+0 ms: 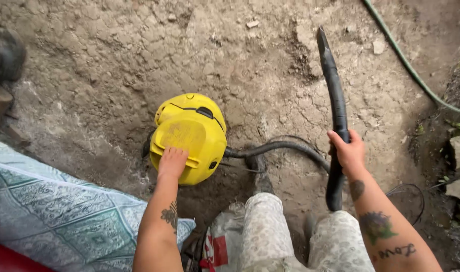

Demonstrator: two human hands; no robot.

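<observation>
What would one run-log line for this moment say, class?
left hand: gripping handle of yellow vacuum | right hand: holding black wand | hose: joins both | ground: dry cracked dirt

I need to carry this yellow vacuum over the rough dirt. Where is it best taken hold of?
Probably by the moulded handle across the top of the yellow vacuum, coming straight down from above. The left hand already rests there; the hose leaves the right side, so a top grip avoids it.

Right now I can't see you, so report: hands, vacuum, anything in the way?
Left hand on yellow vacuum handle. Right hand grips black wand. Hose loops between; green hose lies beyond.
</observation>
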